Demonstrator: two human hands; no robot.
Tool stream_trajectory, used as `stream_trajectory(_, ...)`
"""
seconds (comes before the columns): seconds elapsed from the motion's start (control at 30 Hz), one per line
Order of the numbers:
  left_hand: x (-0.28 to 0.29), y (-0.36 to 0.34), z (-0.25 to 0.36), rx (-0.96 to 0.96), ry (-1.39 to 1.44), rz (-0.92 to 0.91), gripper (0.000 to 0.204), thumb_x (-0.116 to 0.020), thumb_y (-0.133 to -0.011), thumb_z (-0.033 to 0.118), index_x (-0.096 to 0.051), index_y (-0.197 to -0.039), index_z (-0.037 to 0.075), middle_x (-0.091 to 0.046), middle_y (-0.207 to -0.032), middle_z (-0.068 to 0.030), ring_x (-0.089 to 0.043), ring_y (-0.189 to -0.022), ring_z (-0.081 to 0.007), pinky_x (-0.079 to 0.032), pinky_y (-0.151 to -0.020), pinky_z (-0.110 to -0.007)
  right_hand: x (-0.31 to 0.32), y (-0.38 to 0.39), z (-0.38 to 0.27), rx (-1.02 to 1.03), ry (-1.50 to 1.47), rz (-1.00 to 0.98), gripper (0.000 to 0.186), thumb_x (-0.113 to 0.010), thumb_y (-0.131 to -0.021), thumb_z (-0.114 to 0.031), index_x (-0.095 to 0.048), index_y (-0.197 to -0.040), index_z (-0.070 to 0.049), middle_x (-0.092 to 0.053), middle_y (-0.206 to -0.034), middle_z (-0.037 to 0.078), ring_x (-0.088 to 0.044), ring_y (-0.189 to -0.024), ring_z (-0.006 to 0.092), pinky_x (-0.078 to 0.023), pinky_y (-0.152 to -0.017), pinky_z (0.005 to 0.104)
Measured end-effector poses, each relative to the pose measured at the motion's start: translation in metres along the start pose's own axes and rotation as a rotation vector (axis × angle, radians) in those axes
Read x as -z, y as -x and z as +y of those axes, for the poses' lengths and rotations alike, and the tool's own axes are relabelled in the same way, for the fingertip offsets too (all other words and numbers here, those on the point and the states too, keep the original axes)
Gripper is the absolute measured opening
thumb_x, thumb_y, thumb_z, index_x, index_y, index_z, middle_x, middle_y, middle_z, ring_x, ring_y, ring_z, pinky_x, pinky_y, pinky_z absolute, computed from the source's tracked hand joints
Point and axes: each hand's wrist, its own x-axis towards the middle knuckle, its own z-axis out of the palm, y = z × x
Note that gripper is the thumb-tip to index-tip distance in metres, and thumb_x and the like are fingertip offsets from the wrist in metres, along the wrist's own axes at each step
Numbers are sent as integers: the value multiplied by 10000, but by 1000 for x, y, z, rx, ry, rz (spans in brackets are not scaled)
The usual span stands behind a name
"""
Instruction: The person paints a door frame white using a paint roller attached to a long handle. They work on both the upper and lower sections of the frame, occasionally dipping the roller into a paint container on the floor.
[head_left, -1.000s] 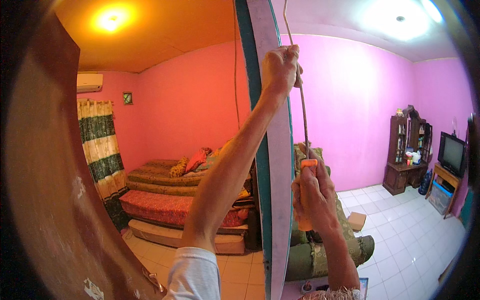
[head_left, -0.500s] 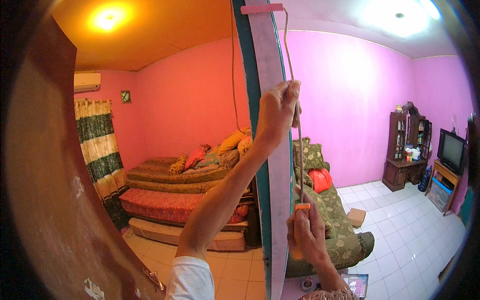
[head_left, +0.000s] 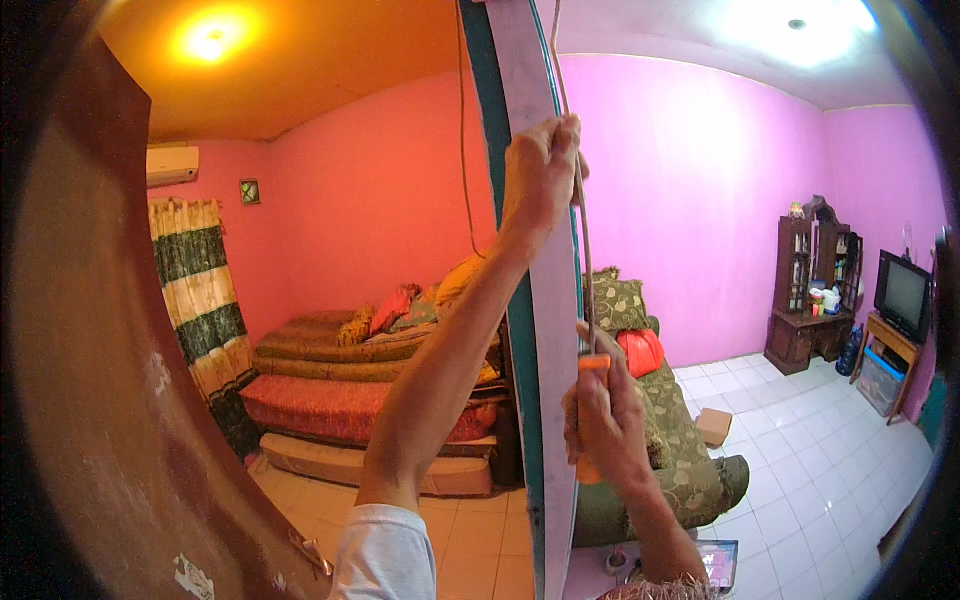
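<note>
In front of a narrow post (head_left: 541,110), pale purple with teal edges, I hold a paint roller by its long thin rod (head_left: 588,280) and its orange handle (head_left: 588,468). My left hand (head_left: 543,170) is raised high and closed on the upper rod. Lower down, my right hand (head_left: 610,410) is wrapped around the orange handle. The rod runs up past the top of the picture, so the roller's head is out of view.
A brown door (head_left: 130,330) stands at the left. Behind the post are stacked mattresses (head_left: 320,410) on one side, a green patterned sofa (head_left: 690,490) on the other. A cord (head_left: 464,130) hangs left of the post. A laptop-like screen (head_left: 718,562) is below my right forearm.
Both hands have moved up and slightly left with the roller. Its pink head, in view against the post before, has passed out of the top of the picture.
</note>
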Motion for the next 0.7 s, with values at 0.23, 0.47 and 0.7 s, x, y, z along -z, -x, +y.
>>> stream_trajectory(0.23,-4,76,-16,113,97,-18,425,-449,-1054,337,-626,-1222,-12,-495,-575,17,-454,-467,-41,-401,-428,-237,7,49,62,-16,66,-22,467,-379,-1063,-207,-279,-1488,-44,-494,-697,2,-449,-451,48,-413,-415,212)
stream_trajectory(0.47,-6,138,-23,195,151,-49,392,-461,-1060,254,-568,-1327,-12,-473,-578,25,-432,-478,-33,-391,-437,-231,10,96,105,-7,91,-25,467,-405,-1057,-217,-299,-1482,-54,-508,-709,4,-456,-491,53,-409,-445,223)
stream_trajectory(0.7,-12,199,-29,261,147,-50,389,-482,-1052,233,-555,-1345,-13,-475,-593,26,-431,-510,-26,-391,-454,-224,10,146,129,-153,38,-8,488,-428,-1052,-247,-302,-1484,-60,-533,-714,15,-484,-502,73,-425,-465,251)
